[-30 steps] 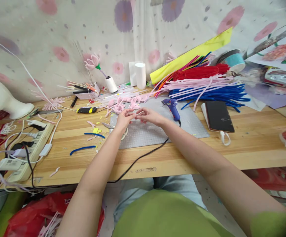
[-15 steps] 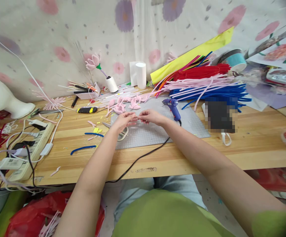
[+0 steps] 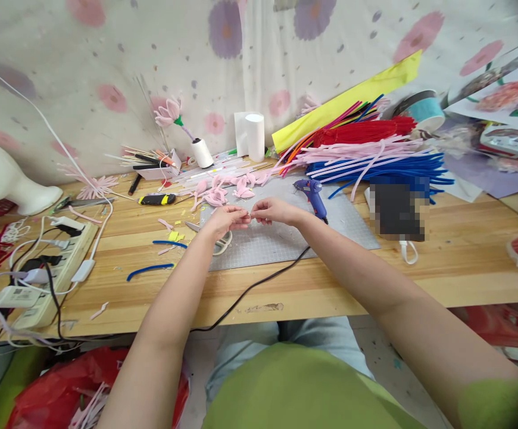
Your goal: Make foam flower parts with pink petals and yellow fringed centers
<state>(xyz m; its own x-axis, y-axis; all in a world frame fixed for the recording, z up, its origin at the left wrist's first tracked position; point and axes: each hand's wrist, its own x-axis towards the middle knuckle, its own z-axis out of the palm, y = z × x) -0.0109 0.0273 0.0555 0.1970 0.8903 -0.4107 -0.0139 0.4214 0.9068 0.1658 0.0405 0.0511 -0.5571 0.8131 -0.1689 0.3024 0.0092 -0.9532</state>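
Note:
My left hand (image 3: pixel 228 220) and my right hand (image 3: pixel 273 212) meet fingertip to fingertip above the grey cutting mat (image 3: pixel 277 247). Both are closed in a pinch, and what sits between the fingertips is too small to name. Beneath my left wrist lies a pair of scissors (image 3: pixel 224 243), partly covered by the hand. A blue glue gun (image 3: pixel 315 199) rests on the mat to the right of my right hand. Just beyond my fingers is a group of pink fuzzy petals (image 3: pixel 217 193).
Bundles of pink (image 3: pixel 357 152), blue and red pipe cleaners lie at the back right. A black-and-yellow utility knife (image 3: pixel 157 199), blue pipe cleaner pieces (image 3: pixel 149 271) and a power strip (image 3: pixel 58 274) are on the left. The glue gun's black cord (image 3: pixel 250 289) crosses the table's front.
My fingertips have shifted slightly while staying together over the mat. The thin bit that showed between them is now less visible. Nothing else on the table has moved.

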